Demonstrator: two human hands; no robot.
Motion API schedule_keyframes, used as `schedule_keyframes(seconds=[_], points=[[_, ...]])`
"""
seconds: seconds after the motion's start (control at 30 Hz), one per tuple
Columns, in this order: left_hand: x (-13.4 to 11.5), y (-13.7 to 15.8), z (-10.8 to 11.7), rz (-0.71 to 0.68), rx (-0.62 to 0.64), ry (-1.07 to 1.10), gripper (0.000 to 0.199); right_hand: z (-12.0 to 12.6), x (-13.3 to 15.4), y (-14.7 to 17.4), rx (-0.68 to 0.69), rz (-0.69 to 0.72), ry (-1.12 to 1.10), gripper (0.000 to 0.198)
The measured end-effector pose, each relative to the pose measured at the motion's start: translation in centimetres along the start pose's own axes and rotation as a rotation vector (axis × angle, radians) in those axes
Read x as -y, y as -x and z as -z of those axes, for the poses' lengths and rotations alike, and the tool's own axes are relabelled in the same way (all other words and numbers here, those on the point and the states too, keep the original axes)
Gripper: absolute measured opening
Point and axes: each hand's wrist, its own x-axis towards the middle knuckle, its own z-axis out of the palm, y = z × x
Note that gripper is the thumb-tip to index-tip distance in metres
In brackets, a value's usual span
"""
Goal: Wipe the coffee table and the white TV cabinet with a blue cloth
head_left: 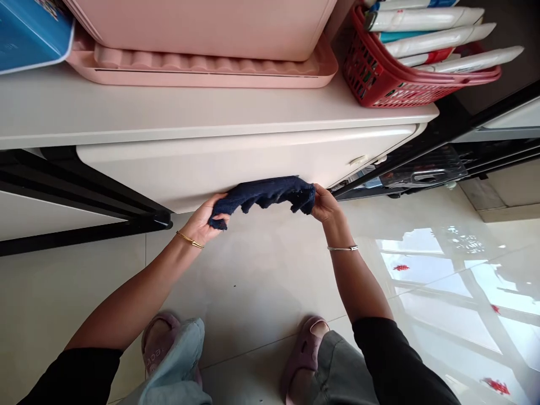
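A dark navy cloth point(270, 188) with a ragged, wavy lower edge is stretched between my two hands. My left hand point(213, 214) is closed around its left end, a gold bracelet on that wrist. Gripping the right end is my right hand point(324, 203), with a silver bracelet on the wrist. Behind the cloth is the front of a white cabinet point(202, 160); the cloth hangs close to it, but I cannot tell whether they touch.
On the white top point(211, 107) stand a pink tray with a pink box point(206, 73), a blue box point(34, 34) and a red basket point(379, 79) of white packets. Black rails point(126, 228) flank the cabinet. My purple clogs point(301, 349) rest on glossy floor tiles point(236, 315).
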Motion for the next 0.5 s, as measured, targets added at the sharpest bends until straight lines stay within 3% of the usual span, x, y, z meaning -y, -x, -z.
schedule_keyframes(seconds=[0.13, 0.3, 0.5], points=[[0.3, 0.5, -1.4, -0.004, 0.051, -0.029, 0.020, 0.5, -0.1, 0.1, -0.165, -0.109, -0.069, 0.012], [-0.3, -0.7, 0.5, -0.084, 0.001, -0.087, 0.016, -1.0, -0.5, 0.5, -0.036, -0.116, -0.073, 0.008], [-1.2, -1.3, 3.6, -0.103, -0.071, -0.094, 0.025, -2.8, -0.2, 1.6, 0.087, -0.113, -0.107, 0.010]])
